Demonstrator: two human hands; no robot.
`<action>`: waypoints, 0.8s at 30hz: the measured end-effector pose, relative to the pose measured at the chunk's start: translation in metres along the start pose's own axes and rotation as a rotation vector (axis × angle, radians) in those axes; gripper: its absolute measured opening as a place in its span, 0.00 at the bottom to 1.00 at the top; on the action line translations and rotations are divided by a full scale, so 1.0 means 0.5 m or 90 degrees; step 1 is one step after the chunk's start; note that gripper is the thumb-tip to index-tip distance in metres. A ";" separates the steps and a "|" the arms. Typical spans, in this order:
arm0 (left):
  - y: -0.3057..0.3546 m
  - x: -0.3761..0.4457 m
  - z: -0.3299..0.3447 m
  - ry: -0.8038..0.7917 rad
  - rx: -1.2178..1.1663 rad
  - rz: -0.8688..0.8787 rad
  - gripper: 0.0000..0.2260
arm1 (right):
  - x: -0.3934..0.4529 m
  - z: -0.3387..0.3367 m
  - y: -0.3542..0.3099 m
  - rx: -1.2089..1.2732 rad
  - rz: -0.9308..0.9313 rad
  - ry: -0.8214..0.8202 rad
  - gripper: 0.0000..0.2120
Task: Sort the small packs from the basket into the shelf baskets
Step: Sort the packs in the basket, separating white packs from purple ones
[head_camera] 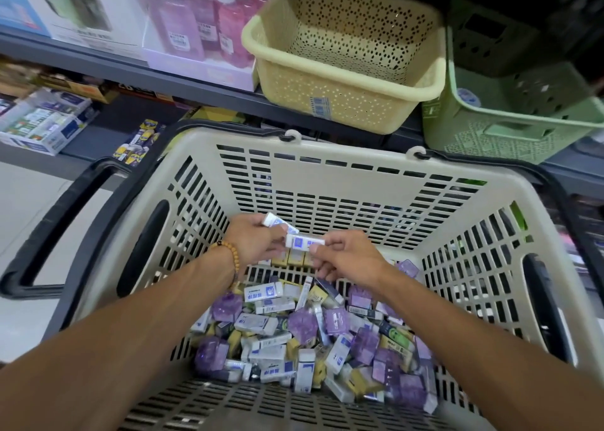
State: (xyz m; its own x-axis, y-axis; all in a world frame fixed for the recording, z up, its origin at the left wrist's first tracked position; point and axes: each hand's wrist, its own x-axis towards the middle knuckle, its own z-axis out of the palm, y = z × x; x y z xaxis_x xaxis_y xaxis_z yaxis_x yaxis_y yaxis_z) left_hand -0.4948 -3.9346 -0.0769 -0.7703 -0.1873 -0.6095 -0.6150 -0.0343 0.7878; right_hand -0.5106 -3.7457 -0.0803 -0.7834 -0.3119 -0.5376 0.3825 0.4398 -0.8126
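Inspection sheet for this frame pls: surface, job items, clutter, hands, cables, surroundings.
Surface: grey shelf, floor at left.
Job items: shopping basket holding mixed small packs; yellow shelf basket and green shelf basket show no packs.
Clutter: nothing seen.
Hands: left hand grips a white pack; right hand pinches another white pack.
Cables: nothing seen.
Surroundings: pink bottles, boxed stock at left.

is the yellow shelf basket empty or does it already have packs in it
Empty as far as visible: the yellow shelf basket shows only bare perforated walls and floor, no packs.
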 end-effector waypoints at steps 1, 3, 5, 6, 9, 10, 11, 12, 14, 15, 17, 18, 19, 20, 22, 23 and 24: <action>0.001 0.001 -0.005 0.004 0.036 0.008 0.09 | -0.002 -0.018 0.008 0.000 0.010 0.036 0.06; 0.002 0.001 -0.013 0.003 0.073 0.019 0.09 | -0.003 -0.054 0.022 -0.016 0.040 0.106 0.05; 0.004 -0.001 -0.013 -0.009 0.085 0.026 0.07 | 0.001 -0.076 0.034 -0.069 0.070 0.137 0.05; 0.004 -0.002 -0.010 -0.019 0.091 0.030 0.07 | 0.004 -0.077 0.036 -0.115 0.081 0.122 0.07; 0.004 -0.003 -0.003 -0.043 0.103 0.055 0.10 | 0.012 -0.050 0.036 -0.223 0.091 0.060 0.10; 0.003 -0.003 -0.001 -0.049 0.112 0.063 0.10 | 0.018 -0.039 0.036 -0.212 0.091 0.064 0.09; 0.002 -0.002 0.001 -0.057 0.123 0.068 0.10 | 0.021 -0.028 0.034 -0.172 0.102 0.074 0.06; 0.001 -0.001 0.002 -0.063 0.134 0.069 0.09 | 0.024 -0.020 0.032 -0.130 0.110 0.087 0.05; 0.001 0.001 0.005 -0.076 0.150 0.064 0.07 | 0.031 -0.015 0.030 -0.107 0.096 0.120 0.06; 0.002 0.002 0.007 -0.083 0.153 0.058 0.06 | 0.030 -0.018 0.026 -0.133 0.068 0.138 0.07; 0.006 0.004 0.013 -0.097 0.142 0.050 0.06 | 0.019 -0.026 0.009 -0.121 0.011 0.126 0.07; 0.008 0.004 0.018 -0.105 0.121 0.047 0.06 | 0.013 -0.028 -0.003 -0.072 0.007 0.083 0.06; 0.009 0.004 0.022 -0.116 0.090 0.042 0.07 | 0.008 -0.028 -0.014 -0.030 0.014 0.028 0.06; 0.011 0.004 0.026 -0.134 0.054 0.038 0.07 | 0.004 -0.027 -0.024 -0.002 0.020 -0.021 0.07; 0.007 0.007 0.028 -0.181 0.052 0.049 0.07 | -0.002 -0.033 -0.037 0.005 0.016 -0.054 0.05; 0.001 0.009 0.027 -0.204 0.106 0.062 0.09 | -0.005 -0.042 -0.042 0.002 0.010 -0.040 0.05; -0.009 0.010 0.024 -0.227 0.191 0.073 0.11 | -0.010 -0.056 -0.046 -0.002 0.009 -0.017 0.05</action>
State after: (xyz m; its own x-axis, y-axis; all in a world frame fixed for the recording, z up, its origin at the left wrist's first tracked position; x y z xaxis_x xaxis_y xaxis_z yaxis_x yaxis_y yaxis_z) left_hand -0.4981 -3.9235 -0.0848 -0.8136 0.1762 -0.5541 -0.5038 0.2622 0.8231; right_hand -0.5292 -3.7306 -0.0528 -0.7650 -0.3281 -0.5542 0.3911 0.4471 -0.8045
